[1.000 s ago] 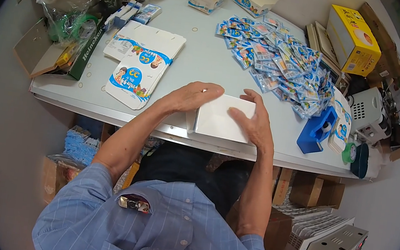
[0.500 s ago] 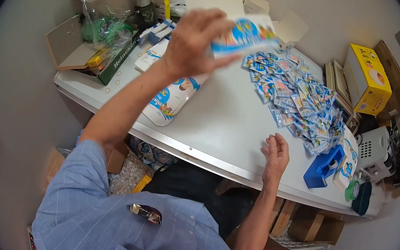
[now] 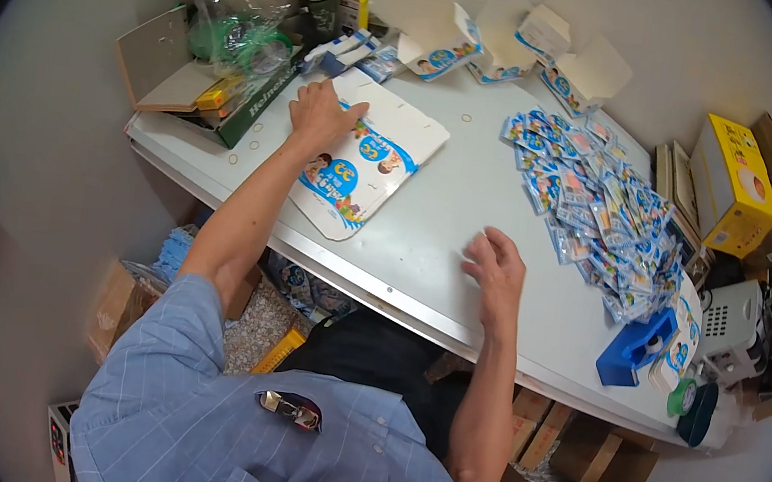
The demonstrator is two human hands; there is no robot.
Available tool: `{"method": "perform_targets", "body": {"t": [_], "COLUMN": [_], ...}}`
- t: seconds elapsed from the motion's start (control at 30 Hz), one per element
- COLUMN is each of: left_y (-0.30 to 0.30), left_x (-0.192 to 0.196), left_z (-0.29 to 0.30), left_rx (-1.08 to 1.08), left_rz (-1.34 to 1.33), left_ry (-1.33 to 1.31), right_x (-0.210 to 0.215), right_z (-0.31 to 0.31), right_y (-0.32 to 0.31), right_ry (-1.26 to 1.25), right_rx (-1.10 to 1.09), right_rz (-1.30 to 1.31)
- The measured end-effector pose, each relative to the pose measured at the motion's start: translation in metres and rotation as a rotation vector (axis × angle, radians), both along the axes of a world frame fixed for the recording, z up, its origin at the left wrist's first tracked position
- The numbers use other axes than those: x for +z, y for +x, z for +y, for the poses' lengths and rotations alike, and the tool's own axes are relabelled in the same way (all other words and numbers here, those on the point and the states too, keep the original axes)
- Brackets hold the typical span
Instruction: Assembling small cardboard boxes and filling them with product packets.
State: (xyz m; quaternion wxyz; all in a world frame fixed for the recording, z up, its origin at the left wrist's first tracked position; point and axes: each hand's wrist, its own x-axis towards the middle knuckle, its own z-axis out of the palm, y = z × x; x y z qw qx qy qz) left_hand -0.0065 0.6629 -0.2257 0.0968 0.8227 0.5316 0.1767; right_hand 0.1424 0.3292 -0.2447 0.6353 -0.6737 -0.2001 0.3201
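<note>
Your left hand (image 3: 322,119) lies over the left part of the stack of flat cartons (image 3: 370,172), left of the centre in the upper half of the frame, its thumb spread across the top sheet; the hand covers part of the print, and you cannot tell from this view whether the fingers pinch a sheet or merely rest on it. Your right hand (image 3: 498,266), right of the centre, is empty as far as it shows, fingers loosely bent and slightly blurred, with the smooth, pale table (image 3: 424,246) behind it. The cartons are thin white card, with rounded corners and blue, multicoloured print; how many lie in the stack is hard to make out. Along the top of the frame, open boxes (image 3: 504,51) of the same kind of card stand with flaps raised, some partly hiding others. Toward the right, glossy little sachets (image 3: 593,204) overlap in a heap, so the lower ones are hidden. Below them sits an angular blue plastic dispenser (image 3: 625,349), partly covering another carton stack (image 3: 682,340). At the upper left, a crinkled clear bag (image 3: 240,16) blurs the green rolls (image 3: 265,51) beneath it. Your blue checked cloth shirt (image 3: 302,452) is cut off by the bottom edge, and the shiny thing (image 3: 291,410) in its pocket shows only in part.
</note>
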Motion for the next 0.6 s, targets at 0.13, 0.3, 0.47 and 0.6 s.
{"method": "perform_targets", "body": {"t": [0.13,0.3,0.47,0.6], "left_y": [0.005,0.018,0.011,0.000], "left_x": [-0.003,-0.008,-0.011,0.001], "left_z": [0.034,0.044,0.026,-0.005], "left_rx": [0.086,0.117,0.068,0.065], "left_rz": [0.110,0.062,-0.139,-0.493], "left_ry": [-0.115,-0.170,-0.102,0.211], "right_x": [0.014,0.029,0.010,0.002], "right_z": [0.086,0.154,0.164,0.157], "right_y": [-0.020,-0.021,-0.031,-0.038], "right_ry": [-0.060,-0.229,-0.187,-0.246], "right_rx": [0.124,0.248,0.158,0.106], "right_rz": [0.131,0.099,-0.125,-0.357]}}
